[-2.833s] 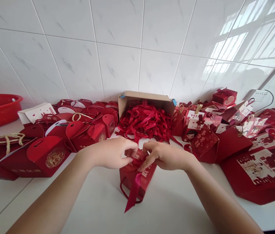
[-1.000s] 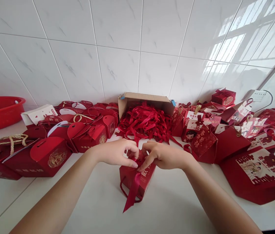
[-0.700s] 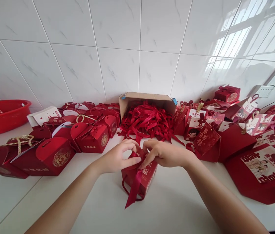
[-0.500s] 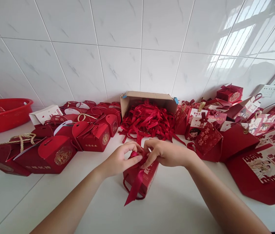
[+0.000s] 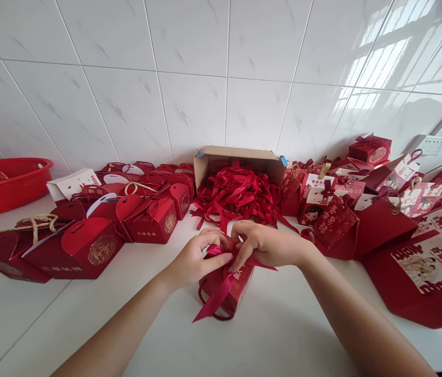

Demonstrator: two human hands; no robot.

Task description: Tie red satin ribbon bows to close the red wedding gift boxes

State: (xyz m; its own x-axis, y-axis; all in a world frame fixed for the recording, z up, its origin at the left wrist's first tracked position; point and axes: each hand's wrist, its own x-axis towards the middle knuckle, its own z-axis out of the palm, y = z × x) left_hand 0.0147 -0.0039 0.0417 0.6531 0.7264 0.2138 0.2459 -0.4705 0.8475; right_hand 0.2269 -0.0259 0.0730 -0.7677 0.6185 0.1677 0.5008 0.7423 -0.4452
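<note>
A small red gift box point(image 5: 237, 293) with pale printed characters stands on the white table in front of me, a dark red cord handle point(image 5: 221, 314) hanging at its near side. Red satin ribbon point(image 5: 216, 298) lies over its top, one tail trailing toward me and another sticking out to the right. My left hand point(image 5: 205, 256) is closed with thumb and fingers pinching the ribbon at the box top. From the right, my right hand point(image 5: 262, 245) pinches the ribbon at the same spot, fingertips close to the left ones. My fingers hide the middle of the ribbon.
Behind the box, an open cardboard carton point(image 5: 240, 153) spills a heap of red ribbons point(image 5: 240, 193). Red gift boxes point(image 5: 83, 248) fill the left, beside a red plastic basin point(image 5: 9, 188). More printed boxes point(image 5: 420, 272) crowd the right. A tiled wall point(image 5: 193, 110) rises behind.
A ribbon tail now shows to the right under my right hand. The near tail has swung slightly left. Both hands stay at the box top.
</note>
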